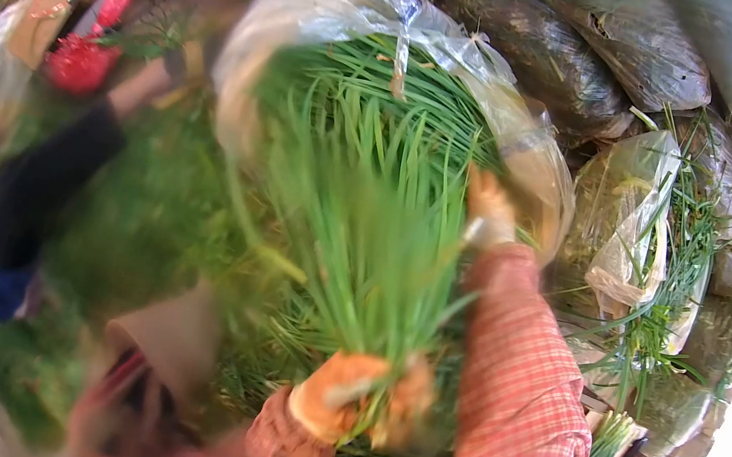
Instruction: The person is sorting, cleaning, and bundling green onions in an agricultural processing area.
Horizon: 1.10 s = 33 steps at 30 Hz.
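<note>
My left hand (333, 395), in an orange glove, is closed around the lower stems of a bunch of long green leaves, which look like chives (369, 268). Their tips fan up and away, blurred by motion, over the mouth of a big clear plastic bag (306, 6). More long greens (410, 81) are packed inside that bag. At the bag's right side, my right hand (491, 213) rests against the leaves with its fingers stretched out. Some of its fingertips are hidden among the greens.
Stuffed plastic bags (550, 56) are piled behind and to the right. Loose greens (686, 253) spill beside another clear bag (633, 225). Another person's dark sleeve (58, 158) reaches in at left, near a red plastic bag (83, 65). A brown hat-like shape (170, 331) blurs below.
</note>
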Each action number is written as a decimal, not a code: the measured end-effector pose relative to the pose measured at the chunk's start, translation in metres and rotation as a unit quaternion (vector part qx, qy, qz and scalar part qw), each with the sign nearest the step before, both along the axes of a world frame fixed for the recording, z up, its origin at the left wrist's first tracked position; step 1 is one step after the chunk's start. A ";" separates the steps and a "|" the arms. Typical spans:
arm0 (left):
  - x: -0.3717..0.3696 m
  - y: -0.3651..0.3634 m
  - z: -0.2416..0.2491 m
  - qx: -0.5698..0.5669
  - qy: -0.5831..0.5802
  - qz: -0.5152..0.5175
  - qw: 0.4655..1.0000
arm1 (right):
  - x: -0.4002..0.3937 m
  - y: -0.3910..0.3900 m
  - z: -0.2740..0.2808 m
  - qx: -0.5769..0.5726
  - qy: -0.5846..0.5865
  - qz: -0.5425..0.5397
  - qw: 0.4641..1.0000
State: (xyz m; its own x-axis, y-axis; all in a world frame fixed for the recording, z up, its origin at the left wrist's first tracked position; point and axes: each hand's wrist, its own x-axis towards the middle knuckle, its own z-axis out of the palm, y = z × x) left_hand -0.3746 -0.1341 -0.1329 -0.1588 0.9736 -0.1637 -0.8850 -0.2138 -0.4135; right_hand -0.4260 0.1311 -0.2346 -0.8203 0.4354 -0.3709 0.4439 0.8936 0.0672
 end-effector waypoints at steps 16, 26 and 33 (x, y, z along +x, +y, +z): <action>0.060 -0.089 -0.036 -0.286 0.066 -0.134 0.946 | 0.242 -0.136 0.059 -0.438 0.330 -0.316 0.775; 0.121 -0.158 0.102 -0.435 0.475 -0.105 0.758 | 0.214 -0.277 0.078 -0.831 0.287 -0.309 0.362; 0.143 -0.170 0.026 -0.465 0.846 -0.117 0.231 | 0.228 -0.316 0.212 -0.712 0.409 -0.226 0.524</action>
State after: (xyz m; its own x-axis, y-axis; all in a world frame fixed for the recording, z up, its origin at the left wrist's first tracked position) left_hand -0.2319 -0.3036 -0.1071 -0.7227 0.6563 -0.2168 0.3566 0.6228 0.6964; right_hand -0.1977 -0.1848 -0.0223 -0.8906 0.4136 -0.1889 -0.0085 -0.4305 -0.9026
